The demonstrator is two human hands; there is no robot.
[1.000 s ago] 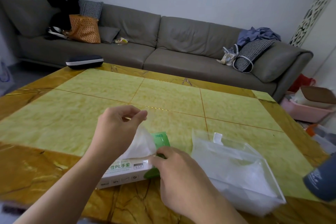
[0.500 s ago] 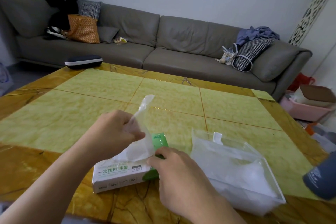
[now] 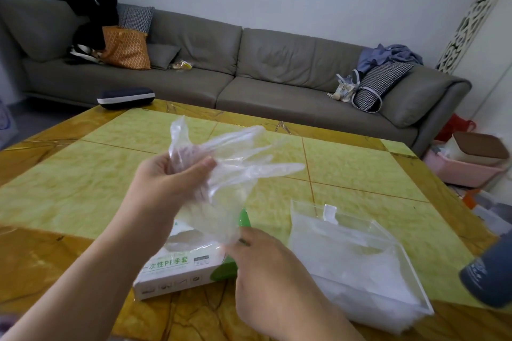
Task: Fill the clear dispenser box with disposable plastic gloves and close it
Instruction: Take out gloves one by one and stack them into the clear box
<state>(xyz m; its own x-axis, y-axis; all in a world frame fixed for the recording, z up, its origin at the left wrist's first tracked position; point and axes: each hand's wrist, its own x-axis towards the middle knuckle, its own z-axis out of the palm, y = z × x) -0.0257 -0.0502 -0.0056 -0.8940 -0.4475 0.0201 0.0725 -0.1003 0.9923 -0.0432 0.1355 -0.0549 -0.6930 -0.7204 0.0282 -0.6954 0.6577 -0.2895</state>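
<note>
Our left hand (image 3: 177, 174) grips a clear glove (image 3: 230, 169) raised over the glove carton (image 3: 177, 268), its fingers pointing right. The open dispenser box (image 3: 357, 255) lies right and nearer us. Our right hand (image 3: 266, 266) steadies the carton, fingertips hidden. The box contents are indistinct.

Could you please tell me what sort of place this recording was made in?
Most likely a home living room: a long grey sofa strewn with an orange bag and a houndstooth cushion sits behind a yellow marble-patterned table.
</note>
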